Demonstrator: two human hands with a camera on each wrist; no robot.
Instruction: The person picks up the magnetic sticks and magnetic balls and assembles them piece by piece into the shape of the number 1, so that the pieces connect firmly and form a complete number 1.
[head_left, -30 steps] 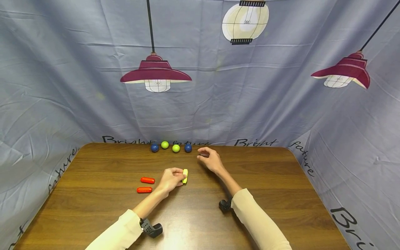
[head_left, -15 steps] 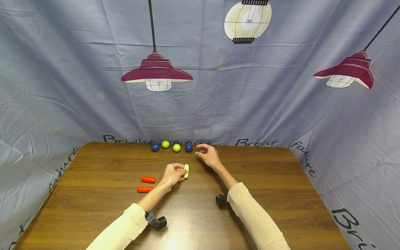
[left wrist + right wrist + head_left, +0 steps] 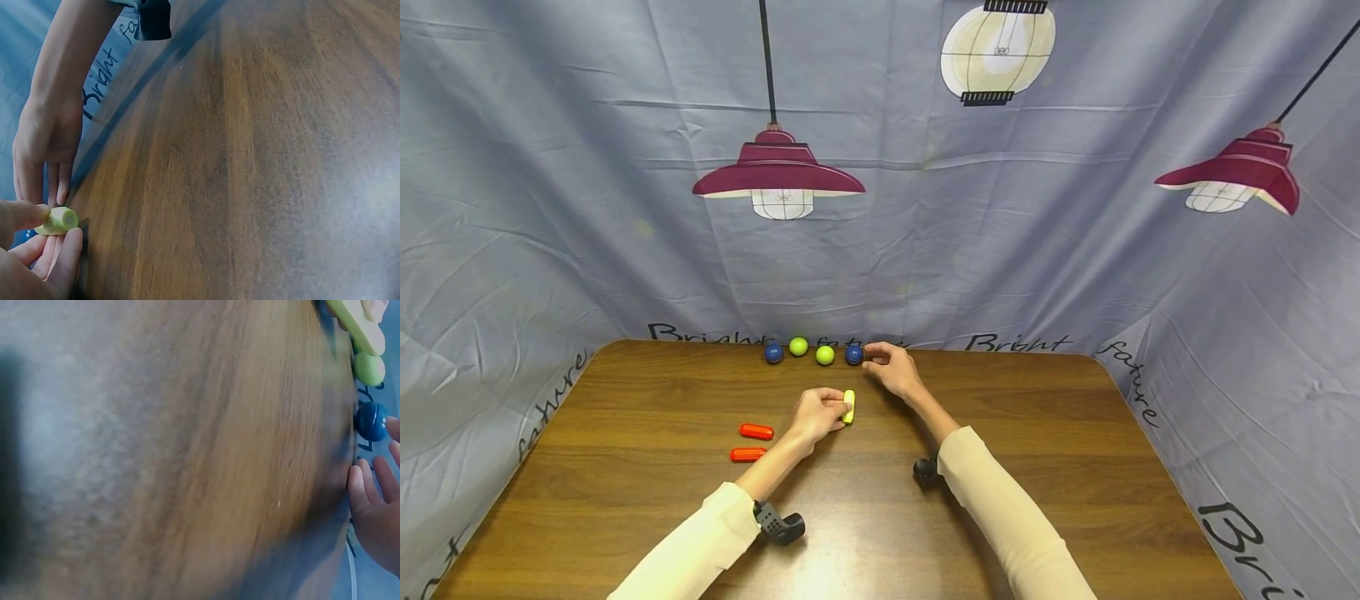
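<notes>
My left hand (image 3: 817, 415) pinches a small yellow-green bar (image 3: 848, 407) between thumb and fingers, above the middle of the table. In the left wrist view one rounded end of the bar (image 3: 62, 220) faces the camera. My right hand (image 3: 892, 371) reaches over the table's back, fingers spread and slightly bent, holding nothing. Just left of its fingertips is a dark blue ball (image 3: 853, 355). In the right wrist view the same blue ball (image 3: 371, 421) lies close to the thumb; whether they touch I cannot tell.
Left of that ball along the back edge sit two lime-green balls (image 3: 825, 355) and another blue ball (image 3: 773, 353). Two red bars (image 3: 756, 432) lie left of my left hand. A printed grey-blue curtain (image 3: 880, 250) rises behind the wooden table (image 3: 1037, 467).
My right hand has moved slightly left, closer to the nearer blue ball. The left hand, still pinching the yellow-green bar, has moved a little away from me, toward the balls.
</notes>
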